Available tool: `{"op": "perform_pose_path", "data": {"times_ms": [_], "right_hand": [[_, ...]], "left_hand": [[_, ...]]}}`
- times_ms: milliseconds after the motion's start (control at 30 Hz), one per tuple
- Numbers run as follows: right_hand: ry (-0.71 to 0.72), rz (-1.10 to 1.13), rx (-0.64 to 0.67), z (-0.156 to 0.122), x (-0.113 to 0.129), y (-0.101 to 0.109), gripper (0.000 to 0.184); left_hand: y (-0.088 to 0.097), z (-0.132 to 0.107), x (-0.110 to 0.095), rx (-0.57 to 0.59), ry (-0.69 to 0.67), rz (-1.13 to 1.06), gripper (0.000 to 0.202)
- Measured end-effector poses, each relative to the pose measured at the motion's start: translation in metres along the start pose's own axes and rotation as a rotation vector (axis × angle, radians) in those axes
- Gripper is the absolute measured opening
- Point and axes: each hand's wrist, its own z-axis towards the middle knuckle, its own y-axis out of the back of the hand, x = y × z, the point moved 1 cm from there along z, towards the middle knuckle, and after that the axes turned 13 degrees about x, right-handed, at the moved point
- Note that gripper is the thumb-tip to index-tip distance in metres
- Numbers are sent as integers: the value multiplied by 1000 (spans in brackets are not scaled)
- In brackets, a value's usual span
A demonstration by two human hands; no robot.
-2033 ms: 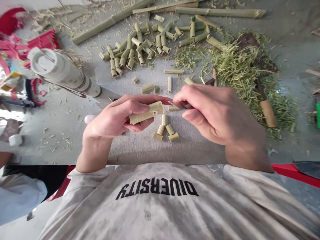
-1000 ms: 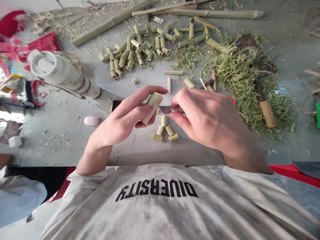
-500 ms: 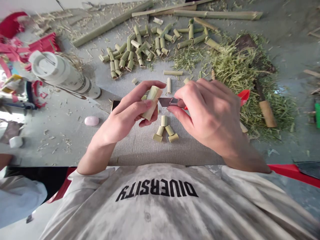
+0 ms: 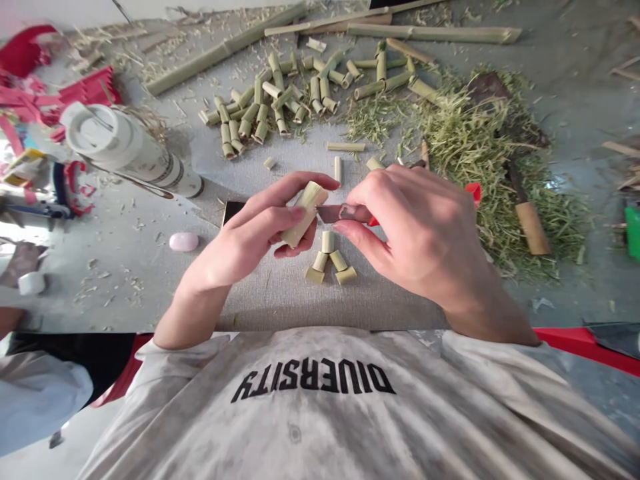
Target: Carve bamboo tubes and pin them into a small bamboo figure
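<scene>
A short pale bamboo piece (image 4: 303, 217) is gripped between the thumb and fingers of my left hand (image 4: 250, 240), tilted up to the right. My right hand (image 4: 415, 233) is closed around a utility knife (image 4: 340, 213) with a red body, mostly hidden by the palm. Its blade points left, with the tip at the bamboo's right side; I cannot tell whether it is cutting in. Below the hands, several small bamboo pieces (image 4: 328, 242) lie in an inverted V on the grey mat. A thin bamboo stick (image 4: 337, 171) lies just beyond the blade.
Many bamboo segments (image 4: 260, 107) spread across the back. Green shavings (image 4: 460, 140) heap at the right, with a wooden-handled tool (image 4: 533, 227) on them. A white tumbler (image 4: 125, 147) and a pink oval object (image 4: 183, 241) are at the left. Long bamboo poles (image 4: 435, 31) lie behind.
The bamboo piece has turned slightly and dropped a little toward me. My right hand and the knife have also shifted slightly toward me, the blade staying at the bamboo's right side.
</scene>
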Motion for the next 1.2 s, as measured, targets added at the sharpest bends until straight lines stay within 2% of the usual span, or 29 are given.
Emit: {"op": "perform_pose_path", "data": {"times_ms": [67, 200, 233, 267, 300, 367, 433, 500, 600, 700, 833, 1000, 1100, 1200], "right_hand": [[-36, 31, -61, -1, 0, 1, 25], [-126, 74, -429, -14, -17, 3, 22], [-152, 59, -470, -20, -24, 2, 23], [-185, 38, -442, -27, -33, -1, 25], [-218, 14, -350, -34, -41, -5, 27], [-268, -15, -64, -49, -57, -21, 30], [-281, -11, 170, -64, -68, -45, 29], [-322, 14, 263, -76, -72, -70, 34], [-415, 4, 255, -83, -74, -102, 38], [-486, -28, 202, -76, -81, -114, 33], [-592, -66, 141, -54, -101, -114, 30], [-679, -83, 208, -29, -122, -119, 20], [-694, -75, 248, -29, -125, -118, 22], [-691, -50, 247, -39, -127, -110, 17]], "left_hand": [[-1, -4, -4, -72, -11, 148, 39], [5, -16, -1, -126, -30, 270, 36], [7, -21, 4, -120, -27, 269, 33], [9, -26, 12, -116, -17, 281, 30], [10, -32, 22, -101, 11, 300, 30], [9, -43, 47, -77, 96, 390, 28], [6, -52, 75, -101, 148, 485, 19], [3, -58, 102, -141, 174, 546, 16], [3, -59, 129, -147, 142, 597, 25], [9, -52, 140, -127, 34, 749, 39], [15, -43, 150, -124, -31, 1014, 44], [14, -42, 165, -209, -34, 1211, 24], [12, -43, 167, -201, -48, 1246, 21], [12, -42, 167, -200, -61, 1271, 24]]}}
